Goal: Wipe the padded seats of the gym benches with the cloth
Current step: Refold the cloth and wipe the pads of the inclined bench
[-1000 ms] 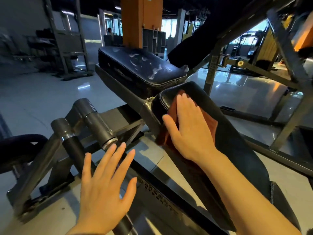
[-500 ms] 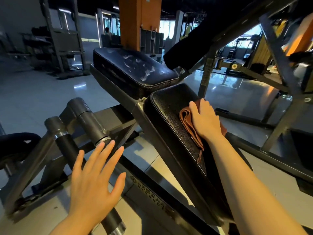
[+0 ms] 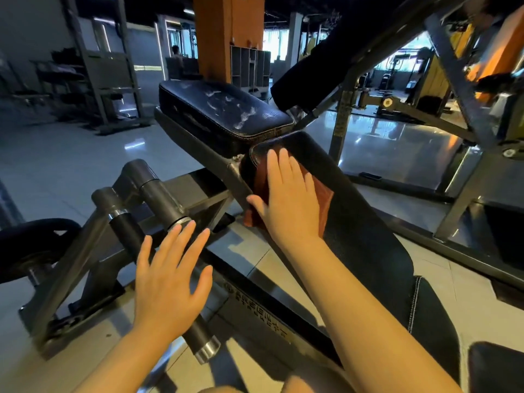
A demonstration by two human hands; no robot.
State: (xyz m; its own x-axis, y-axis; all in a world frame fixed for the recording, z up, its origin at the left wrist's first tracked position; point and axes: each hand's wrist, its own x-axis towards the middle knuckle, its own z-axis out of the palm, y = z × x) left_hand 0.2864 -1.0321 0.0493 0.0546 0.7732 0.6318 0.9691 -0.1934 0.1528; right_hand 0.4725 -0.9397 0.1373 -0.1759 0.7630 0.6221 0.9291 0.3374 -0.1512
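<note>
**Wiping the Near Pad, Top Edge First**

On the top end of the near black pad (image 3: pixel 354 211), the right hand (image 3: pixel 286 199) lies flat on a reddish-brown cloth (image 3: pixel 321 194). Its fingers (image 3: pixel 280 161) are stretched out straight, not curled. They do not pinch the cloth; they just press it down against the pad. Part of the cloth hangs over the pad's left side, by the thumb.

The left hand (image 3: pixel 170 276) floats over the metal frame (image 3: pixel 85 268) and the black foam roller (image 3: pixel 129 231). Its fingers are spread wide and hold nothing. I cannot tell if it touches the bar under it.

To do this step well, I think the flat hand is a good idea. A flat palm pushes the whole cloth on the pad, so it cleans a wide strip each time. Long, slow strokes down the slope, each one a little beside the last, should leave no missed spots. The rounded edges and the side of the pad need a rub too.

One thing could go wrong. The cloth is loose under the hand, so it may bunch up or slip off the edge. Pressing evenly should keep it flat.

Just past the fingertips sits a second pad (image 3: pixel 224 109). It has pale, scuffed marks on top, and it looks like it needs wiping as well.
</note>
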